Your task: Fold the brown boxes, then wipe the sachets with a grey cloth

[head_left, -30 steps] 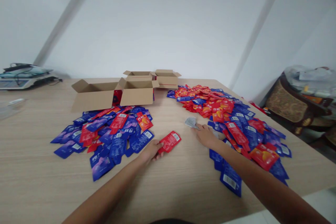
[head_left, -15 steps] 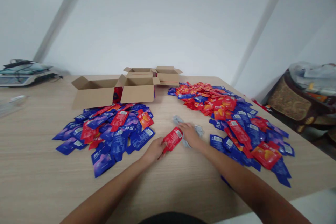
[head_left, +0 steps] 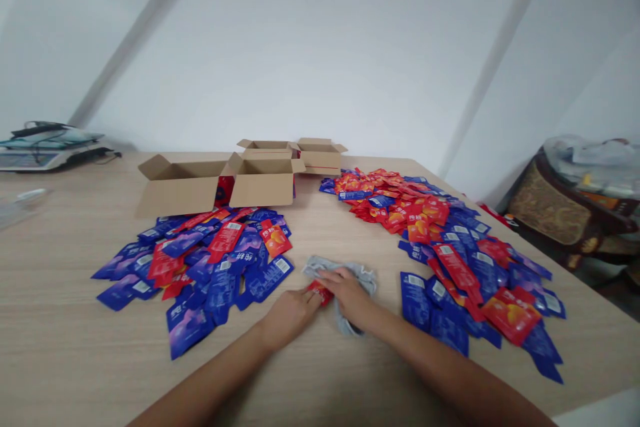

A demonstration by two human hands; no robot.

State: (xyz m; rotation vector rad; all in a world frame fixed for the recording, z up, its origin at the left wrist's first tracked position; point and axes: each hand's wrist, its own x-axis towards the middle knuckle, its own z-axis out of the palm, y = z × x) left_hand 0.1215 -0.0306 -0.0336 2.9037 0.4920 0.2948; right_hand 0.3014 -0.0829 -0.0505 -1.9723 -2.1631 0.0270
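Note:
A small red pouch (head_left: 321, 291) lies at the middle of the table, mostly covered by my hands. My left hand (head_left: 291, 315) grips its left end, with the fingers closed along it. Over the pouch's right part rests my right hand (head_left: 350, 299), its fingers closed on a crumpled grey cloth (head_left: 369, 280) that spreads out around and beneath it. The left hand is close to a pile of blue and red pouches (head_left: 220, 287). Beyond the right hand is a larger pile of similar pouches (head_left: 415, 307). Each pouch has a printed front or a white label.
Several open cardboard boxes (head_left: 263, 188) stand along the back of the wooden table (head_left: 75, 267). At the far left sits a scale (head_left: 45, 157) with things on top. A brown patterned chair (head_left: 550, 203) bearing plastic bags stands off the right edge.
My right hand has brought the grey cloth leftward and nearer, onto the red pouch. The pouch, previously in plain view in my left hand, is now largely covered. The camera view has shifted slightly.

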